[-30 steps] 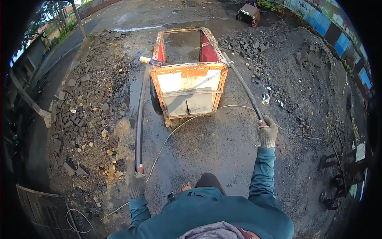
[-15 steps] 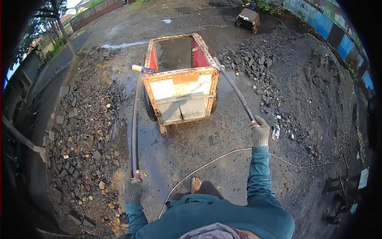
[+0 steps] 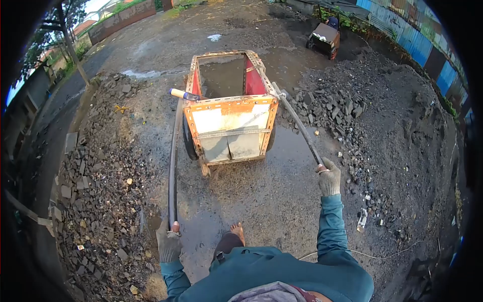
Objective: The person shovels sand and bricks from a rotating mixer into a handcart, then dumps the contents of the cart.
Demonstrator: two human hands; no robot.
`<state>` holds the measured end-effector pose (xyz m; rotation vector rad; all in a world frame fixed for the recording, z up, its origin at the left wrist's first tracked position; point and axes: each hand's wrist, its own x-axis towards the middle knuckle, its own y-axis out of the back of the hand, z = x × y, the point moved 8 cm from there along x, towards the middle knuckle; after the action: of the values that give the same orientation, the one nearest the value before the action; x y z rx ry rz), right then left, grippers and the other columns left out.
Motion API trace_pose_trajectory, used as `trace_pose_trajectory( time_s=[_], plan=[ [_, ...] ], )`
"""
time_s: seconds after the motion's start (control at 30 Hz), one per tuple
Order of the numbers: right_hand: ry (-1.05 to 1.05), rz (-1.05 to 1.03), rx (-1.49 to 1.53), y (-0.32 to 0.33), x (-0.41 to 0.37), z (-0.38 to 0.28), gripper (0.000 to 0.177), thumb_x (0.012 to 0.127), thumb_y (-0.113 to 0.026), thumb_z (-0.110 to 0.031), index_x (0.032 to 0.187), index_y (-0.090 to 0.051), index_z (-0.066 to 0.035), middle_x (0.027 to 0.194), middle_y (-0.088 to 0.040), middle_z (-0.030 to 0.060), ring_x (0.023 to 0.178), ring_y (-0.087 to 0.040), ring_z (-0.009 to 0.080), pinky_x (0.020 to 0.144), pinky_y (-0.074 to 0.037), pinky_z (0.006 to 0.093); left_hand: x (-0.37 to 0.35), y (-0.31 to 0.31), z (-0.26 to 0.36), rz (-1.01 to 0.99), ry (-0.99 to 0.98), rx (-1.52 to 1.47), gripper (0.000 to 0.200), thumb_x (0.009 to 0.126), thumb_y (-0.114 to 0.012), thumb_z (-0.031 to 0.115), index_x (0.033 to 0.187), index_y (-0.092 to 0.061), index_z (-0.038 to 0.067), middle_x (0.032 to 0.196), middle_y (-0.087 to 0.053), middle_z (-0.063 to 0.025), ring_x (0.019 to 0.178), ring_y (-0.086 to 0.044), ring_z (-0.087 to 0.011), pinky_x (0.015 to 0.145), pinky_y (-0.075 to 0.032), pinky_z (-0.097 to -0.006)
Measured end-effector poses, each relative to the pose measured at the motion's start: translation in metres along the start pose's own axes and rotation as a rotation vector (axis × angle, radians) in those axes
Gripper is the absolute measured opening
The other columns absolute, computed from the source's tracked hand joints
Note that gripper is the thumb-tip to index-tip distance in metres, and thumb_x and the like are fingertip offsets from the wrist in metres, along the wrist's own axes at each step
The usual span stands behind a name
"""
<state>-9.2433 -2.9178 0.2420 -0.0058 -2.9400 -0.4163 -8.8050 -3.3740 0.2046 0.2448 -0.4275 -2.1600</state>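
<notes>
Left hand [image 3: 168,245], in a grey work glove, low at the person's side, arm nearly straight, fist closed round the tip of the left shaft [image 3: 173,161], a long dark pole that runs forward to the cart [image 3: 230,118]. Right hand [image 3: 329,178], gloved too, held higher and farther forward, teal sleeve stretched out, fingers wrapped round the tip of the right shaft [image 3: 298,123]. The cart is an open-topped box with orange, rust-spotted framing, pale rear panels and a red inner wall. It stands on wet ground mid-yard, ahead of the person, with one dark wheel [image 3: 189,138] showing under its left side. A tool handle with a yellow and blue grip [image 3: 183,94] sticks out over the rear left corner. One bare foot [image 3: 237,232] is planted between the shafts. Compared with half a second ago, both grips are unchanged, but the whole rig has rolled forward: the pale cord [image 3: 382,254] that crossed the ground ahead of the feet now lies back near the right elbow, the scrap of litter [image 3: 362,219] that was beside the right hand now lies behind it, and a puddle [image 3: 294,143] now sits just right of the cart. Stone rubble [image 3: 95,166] lines the left edge of the yard. A second cart [image 3: 326,34] stands at the far edge. Any print on the litter is too small to read.
</notes>
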Motion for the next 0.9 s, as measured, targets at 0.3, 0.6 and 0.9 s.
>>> trace_pose_trajectory(
  time_s=[0.3,0.6,0.9],
  plan=[
    [0.104,0.003,-0.229,-0.236,0.294,-0.057,0.051,0.084,-0.073,-0.02,0.124,-0.064,0.008,0.11,-0.072,0.0211,0.099,-0.07,0.0275,0.087,-0.053,0.0345,0.339,-0.075,0.077,0.034,0.128,-0.226,0.045,0.099,-0.06,0.025,0.137,-0.055,0.001,0.081,-0.058,-0.0058,0.049,-0.052,-0.0089,0.041,-0.04,-0.0258],
    [0.011,0.044,-0.05,-0.392,0.643,-0.012,0.039,0.092,-0.07,-0.012,0.126,-0.062,0.005,0.078,-0.068,0.0056,0.05,-0.055,0.0094,0.042,-0.041,0.0238,0.639,-0.24,0.141,0.057,0.024,-0.125,0.054,0.096,-0.063,0.022,0.144,-0.049,0.0,0.093,-0.063,-0.0095,0.059,-0.06,-0.011,0.038,-0.042,-0.0235],
    [-0.136,0.058,-0.03,-0.564,0.958,-0.02,0.036,0.093,-0.07,-0.016,0.124,-0.065,0.0,0.073,-0.063,0.0027,0.044,-0.049,0.0088,0.038,-0.038,0.025,0.939,-0.382,0.22,0.096,-0.176,-0.001,0.053,0.095,-0.065,0.019,0.14,-0.05,-0.002,0.118,-0.066,-0.0243,0.099,-0.068,-0.0369,0.085,-0.054,-0.0421]
  ],
)
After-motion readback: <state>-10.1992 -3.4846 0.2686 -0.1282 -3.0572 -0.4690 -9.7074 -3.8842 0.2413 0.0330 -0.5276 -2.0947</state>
